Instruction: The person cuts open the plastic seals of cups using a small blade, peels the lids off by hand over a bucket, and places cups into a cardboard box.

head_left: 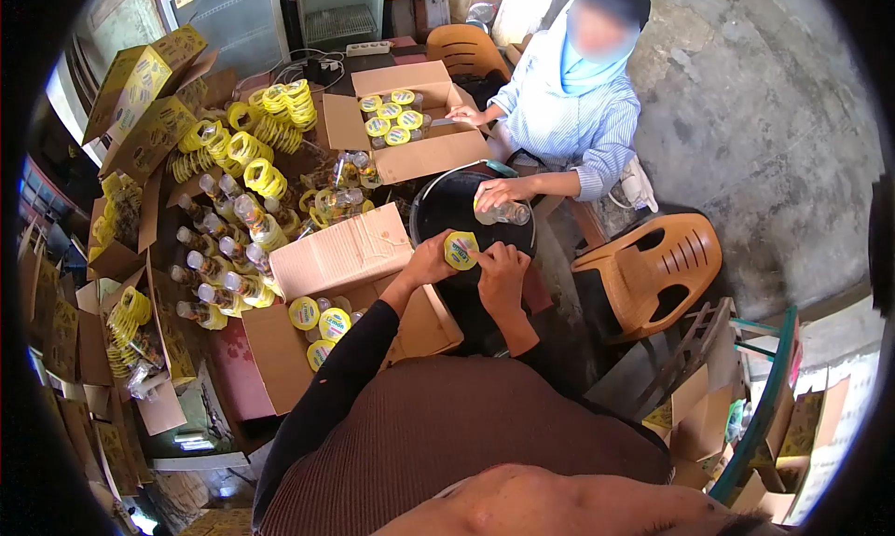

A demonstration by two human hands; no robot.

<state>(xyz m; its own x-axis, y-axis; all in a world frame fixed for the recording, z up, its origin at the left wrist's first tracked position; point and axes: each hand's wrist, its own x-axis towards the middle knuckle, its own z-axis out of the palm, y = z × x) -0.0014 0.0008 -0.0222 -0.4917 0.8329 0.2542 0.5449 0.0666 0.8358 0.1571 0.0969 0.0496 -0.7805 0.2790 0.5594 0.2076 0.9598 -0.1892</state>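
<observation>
Above the near rim of a black bucket [436, 221], my left hand [431, 259] grips a container with a yellow printed lid [461, 250] from its left side. My right hand [503, 273] is at the lid's right edge, its fingers bent and touching it. Below and left of my hands, an open cardboard box [272, 361] holds several containers with the same round yellow lids [335, 324]. Across the bucket, a co-worker's hand [503, 191] holds a clear container [511, 212] close to my right hand.
The co-worker [583, 107] sits opposite, beside a second open box [433, 156] of yellow-lidded containers. Bottles [224, 247] and stacks of yellow rings [247, 149] cover the left side. An orange chair [667, 270] is on the right, near a green-edged frame [764, 405].
</observation>
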